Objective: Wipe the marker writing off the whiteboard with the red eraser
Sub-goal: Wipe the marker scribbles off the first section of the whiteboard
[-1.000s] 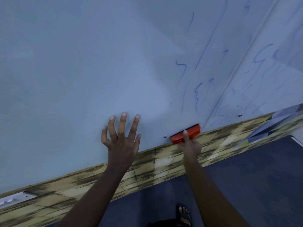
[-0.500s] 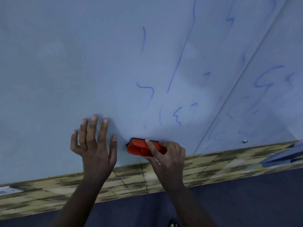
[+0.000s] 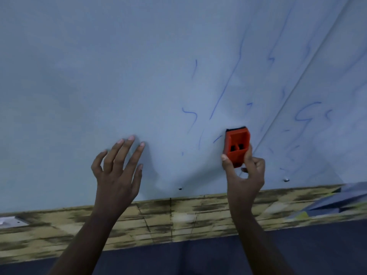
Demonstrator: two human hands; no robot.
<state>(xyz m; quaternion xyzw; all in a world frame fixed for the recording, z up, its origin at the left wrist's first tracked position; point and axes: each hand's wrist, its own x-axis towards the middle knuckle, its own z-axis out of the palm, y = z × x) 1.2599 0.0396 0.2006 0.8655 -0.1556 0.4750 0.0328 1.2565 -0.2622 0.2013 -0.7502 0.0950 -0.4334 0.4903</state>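
The whiteboard (image 3: 99, 76) fills the upper view, pale grey-blue. Blue marker writing (image 3: 190, 114) remains as thin strokes and squiggles right of centre, with more squiggles on the adjoining right panel (image 3: 305, 114). My right hand (image 3: 245, 175) grips the red eraser (image 3: 236, 145) at its lower end, thumb on the left side and fingers on the right. The eraser stands upright, its dark felt edge against the board beside a short blue stroke. My left hand (image 3: 117, 167) rests on the board low at centre left, fingers spread and fairly straight.
A seam (image 3: 297, 84) runs diagonally between the two board panels. Small screws (image 3: 180, 188) sit near the board's bottom edge. Below it runs a worn yellowish wooden band (image 3: 178, 219), then dark blue floor (image 3: 317, 247). A white bracket (image 3: 10, 221) is at far left.
My right hand has carried the eraser from the board's bottom edge up and to the right, turning it from lying sideways to upright. My left hand stayed flat on the board.
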